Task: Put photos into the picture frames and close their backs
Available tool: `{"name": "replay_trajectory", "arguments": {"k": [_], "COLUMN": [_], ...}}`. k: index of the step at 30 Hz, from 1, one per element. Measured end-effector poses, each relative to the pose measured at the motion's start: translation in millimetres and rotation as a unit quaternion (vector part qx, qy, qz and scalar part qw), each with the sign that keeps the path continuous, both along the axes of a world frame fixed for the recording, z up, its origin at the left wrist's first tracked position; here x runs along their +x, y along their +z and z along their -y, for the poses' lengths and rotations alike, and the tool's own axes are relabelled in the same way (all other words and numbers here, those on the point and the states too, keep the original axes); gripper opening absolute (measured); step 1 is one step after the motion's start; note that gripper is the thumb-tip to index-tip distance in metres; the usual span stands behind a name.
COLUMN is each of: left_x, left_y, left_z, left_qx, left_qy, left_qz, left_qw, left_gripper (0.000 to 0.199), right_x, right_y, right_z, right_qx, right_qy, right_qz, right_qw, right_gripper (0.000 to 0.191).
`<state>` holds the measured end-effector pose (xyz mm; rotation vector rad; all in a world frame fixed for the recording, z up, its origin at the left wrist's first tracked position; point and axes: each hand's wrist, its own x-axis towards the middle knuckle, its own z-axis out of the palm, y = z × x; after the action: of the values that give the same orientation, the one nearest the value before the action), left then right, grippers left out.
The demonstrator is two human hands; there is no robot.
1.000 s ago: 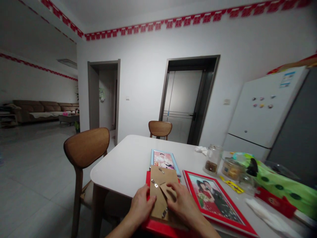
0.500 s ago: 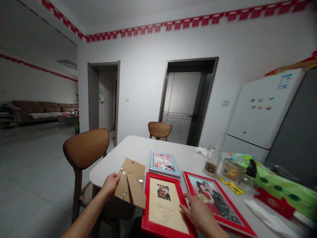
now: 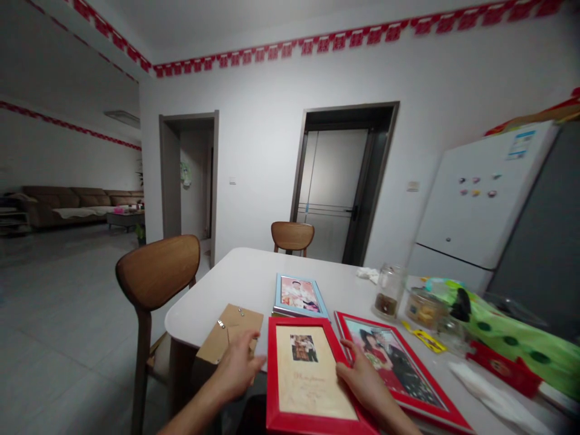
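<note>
A brown backing board (metal clips showing) lies at the near edge of the table, partly hidden by the left hand, whose fingers are empty and parted just beside a red frame. That frame, face up with a small photo on its cream insert, sits nearer than the blue frame, and the right hand's fingers grip its right edge, beside a red-framed couple portrait.

From my feed I count two red frames, one blue-framed photo, one backing board at the table. Two chairs by it, one fridge beyond.
</note>
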<state>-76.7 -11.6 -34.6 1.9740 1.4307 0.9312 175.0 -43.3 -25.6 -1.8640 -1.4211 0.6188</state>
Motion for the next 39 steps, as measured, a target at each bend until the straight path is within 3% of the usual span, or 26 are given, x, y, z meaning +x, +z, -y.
{"name": "replay_trajectory", "arguments": {"k": [4,6,11,14,18,21,24,26,31,34,39], "left_x": [54,71,85,84,75,56,28,10,-14,-15,-14], "left_y": [11.5,18.9,27.1,25.9,27.8,30.4,26.9,19.4,-7.1,-14.5,-12.5], "left_z": [45,57,56,50,39,29,19,15,13,13,17], "left_qx": [-0.027,-0.008,0.005,0.081,0.181,0.196,0.154,0.1,-0.006,0.005,0.037], "left_qy": [-0.145,-0.175,-0.165,-0.156,-0.14,-0.053,0.044,0.076,0.06,0.075,0.072], "left_qz": [0.016,0.005,0.038,0.019,-0.009,0.027,0.066,0.078,0.029,-0.056,-0.166], "left_qw": [0.989,0.984,0.986,0.984,0.973,0.979,0.985,0.989,0.998,0.996,0.983], "left_gripper": [0.061,0.066,0.063,0.054,0.054,0.052,0.049,0.048,0.044,0.046,0.05], "right_x": [-13,-19,-26,-27,-20,-7,7,14,19,15,4], "right_y": [23.9,34.7,44.5,41.2,35.0,29.8,19.9,9.7,-14.5,-17.0,-8.2], "right_z": [12,18,23,21,14,6,-2,-7,-14,-13,-6], "right_qx": [0.001,0.016,0.047,0.061,0.039,0.008,0.001,0.013,0.005,-0.01,-0.055], "right_qy": [-0.027,-0.027,0.017,0.033,0.047,0.052,0.041,0.034,0.039,0.049,0.044], "right_qz": [-0.258,-0.33,-0.402,-0.399,-0.323,-0.19,0.002,0.109,0.251,0.302,0.375], "right_qw": [0.966,0.944,0.914,0.914,0.944,0.98,0.999,0.993,0.967,0.952,0.924], "right_gripper": [0.067,0.071,0.081,0.083,0.081,0.072,0.061,0.055,0.049,0.044,0.028]}}
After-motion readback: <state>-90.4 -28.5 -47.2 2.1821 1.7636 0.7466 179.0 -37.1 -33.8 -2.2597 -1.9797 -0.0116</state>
